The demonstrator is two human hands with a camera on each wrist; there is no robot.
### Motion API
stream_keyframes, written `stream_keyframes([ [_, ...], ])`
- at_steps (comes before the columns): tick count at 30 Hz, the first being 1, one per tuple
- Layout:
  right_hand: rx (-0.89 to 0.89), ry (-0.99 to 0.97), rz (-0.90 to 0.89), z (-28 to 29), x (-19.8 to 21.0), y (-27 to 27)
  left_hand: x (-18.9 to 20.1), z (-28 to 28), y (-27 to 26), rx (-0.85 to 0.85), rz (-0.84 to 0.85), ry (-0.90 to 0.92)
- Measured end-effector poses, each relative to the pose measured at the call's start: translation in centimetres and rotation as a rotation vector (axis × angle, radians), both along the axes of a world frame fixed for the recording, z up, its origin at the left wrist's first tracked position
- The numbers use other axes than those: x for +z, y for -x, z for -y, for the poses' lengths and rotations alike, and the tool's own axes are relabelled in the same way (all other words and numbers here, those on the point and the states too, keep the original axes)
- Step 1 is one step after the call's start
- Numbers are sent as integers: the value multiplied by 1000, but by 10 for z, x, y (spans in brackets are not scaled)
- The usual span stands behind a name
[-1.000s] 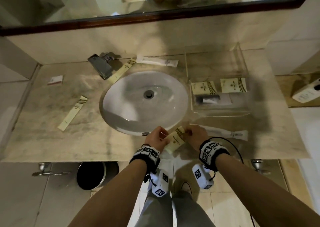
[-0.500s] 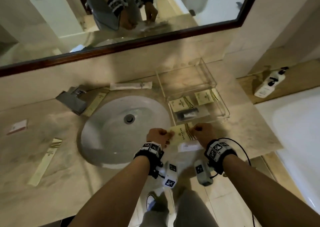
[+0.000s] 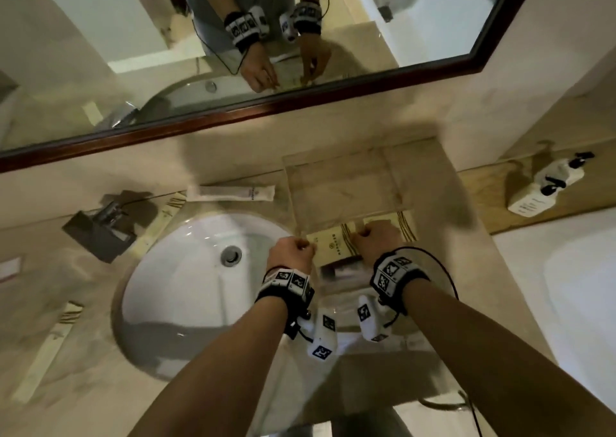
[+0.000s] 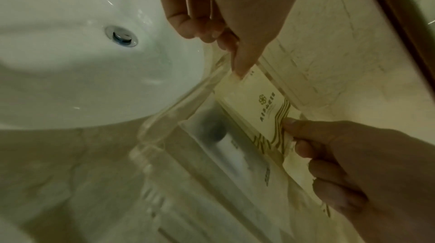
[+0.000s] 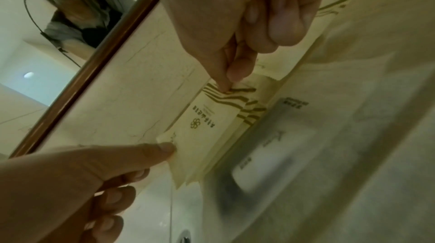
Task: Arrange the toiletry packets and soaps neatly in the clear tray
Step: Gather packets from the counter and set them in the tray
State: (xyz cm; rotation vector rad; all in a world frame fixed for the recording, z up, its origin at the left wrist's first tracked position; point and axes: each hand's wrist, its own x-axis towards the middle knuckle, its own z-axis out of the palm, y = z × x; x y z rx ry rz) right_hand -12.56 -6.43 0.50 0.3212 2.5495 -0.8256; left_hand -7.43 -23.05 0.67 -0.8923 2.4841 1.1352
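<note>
A cream packet with gold stripes [image 3: 333,245] is held flat between both hands, low inside the clear tray [image 3: 340,183] to the right of the sink. My left hand [image 3: 308,246] pinches its plain end [image 4: 242,77]. My right hand [image 3: 361,235] pinches its striped end [image 5: 226,88]. In the right wrist view another cream packet [image 5: 249,114] lies under it. A second striped packet [image 3: 405,223] lies behind my right hand. A clear-wrapped item with a dark part [image 3: 343,271] lies in the tray's near part.
On the marble counter lie a white tube [image 3: 230,192], a long packet [image 3: 160,225] by the faucet [image 3: 103,226], another long packet [image 3: 50,346] at the left, and a small soap [image 3: 8,268]. The white sink [image 3: 186,303] sits left of the tray. Pump bottles [image 3: 543,183] stand on the right ledge.
Both hands have carried the cream packet from the counter's front edge, forward and to the right, into the tray. The head view has swung to the right.
</note>
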Motion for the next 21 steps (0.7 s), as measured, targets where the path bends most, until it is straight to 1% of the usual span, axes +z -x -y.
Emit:
stream_keyframes([
  [4,28,-20,27,3,-14,20,-4,-3,15,13,27,102],
  [9,108,-80,58,5,-24,25,-10,-10,24,-78,76,291],
  [12,125,-64,65,5,-25,26,-14,-13,26,-99,92,345],
  [16,164,-53,32,6,-19,26,-17,-13,25,-51,55,325],
  [21,222,-13,-19,28,-4,32,-12,3,17,42,-7,222],
])
